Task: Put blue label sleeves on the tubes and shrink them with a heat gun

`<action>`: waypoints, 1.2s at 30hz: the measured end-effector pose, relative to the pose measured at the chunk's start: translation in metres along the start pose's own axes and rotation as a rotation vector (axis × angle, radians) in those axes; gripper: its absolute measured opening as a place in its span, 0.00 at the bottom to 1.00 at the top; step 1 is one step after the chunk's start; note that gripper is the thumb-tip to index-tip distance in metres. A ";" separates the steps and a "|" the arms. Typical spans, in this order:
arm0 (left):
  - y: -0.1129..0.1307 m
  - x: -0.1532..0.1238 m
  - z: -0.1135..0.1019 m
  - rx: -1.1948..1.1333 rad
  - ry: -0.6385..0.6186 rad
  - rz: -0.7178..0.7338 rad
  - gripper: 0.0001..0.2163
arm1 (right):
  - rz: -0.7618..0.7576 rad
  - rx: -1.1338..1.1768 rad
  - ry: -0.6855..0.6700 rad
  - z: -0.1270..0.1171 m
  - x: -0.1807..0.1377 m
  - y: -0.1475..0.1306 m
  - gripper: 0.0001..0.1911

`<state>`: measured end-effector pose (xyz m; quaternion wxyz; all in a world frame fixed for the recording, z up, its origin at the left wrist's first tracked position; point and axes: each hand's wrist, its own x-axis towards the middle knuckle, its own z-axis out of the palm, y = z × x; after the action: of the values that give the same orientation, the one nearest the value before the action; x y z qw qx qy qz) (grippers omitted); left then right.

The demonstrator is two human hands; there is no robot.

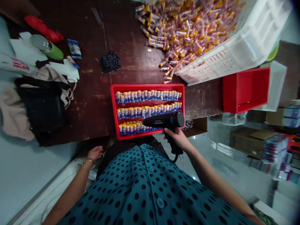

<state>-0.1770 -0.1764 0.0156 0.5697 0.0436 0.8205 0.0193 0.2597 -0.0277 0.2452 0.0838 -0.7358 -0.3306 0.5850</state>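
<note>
My right hand is closed around the handle of a black hair dryer. The dryer's barrel points left, over the front right part of a red tray. In the tray stand three rows of small tubes with yellow tops and blue lower ends: a back row, a middle row and a front row. The dryer hides part of the front row. My left hand hangs beside my body, below the table edge, with its fingers curled in and nothing visible in them.
A large heap of clear tubes with yellow caps spills from a tipped white crate onto the brown table. A red bin stands at the right. On the left lie a black bag, a green bottle and a dark bundle.
</note>
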 end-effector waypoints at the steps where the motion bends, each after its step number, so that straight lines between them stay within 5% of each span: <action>1: -0.001 0.000 0.001 -0.001 0.000 0.002 0.10 | -0.013 -0.008 -0.009 0.003 0.001 -0.002 0.24; 17: -0.009 -0.006 0.000 -0.014 0.014 -0.011 0.09 | -0.132 -0.005 -0.250 0.051 0.011 -0.038 0.20; 25: -0.010 -0.006 0.001 -0.006 0.015 -0.029 0.09 | -0.076 -0.066 -0.085 0.026 0.010 -0.023 0.21; 31: -0.005 -0.003 0.002 0.026 0.001 -0.012 0.09 | -0.092 -0.117 -0.121 0.021 0.002 -0.024 0.21; 36: 0.003 0.000 -0.003 0.039 -0.014 0.019 0.10 | -0.105 -0.152 0.075 -0.004 0.003 -0.002 0.21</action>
<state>-0.1795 -0.1738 0.0169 0.5744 0.0626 0.8161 0.0081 0.2631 -0.0229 0.2453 0.0706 -0.7431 -0.4090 0.5249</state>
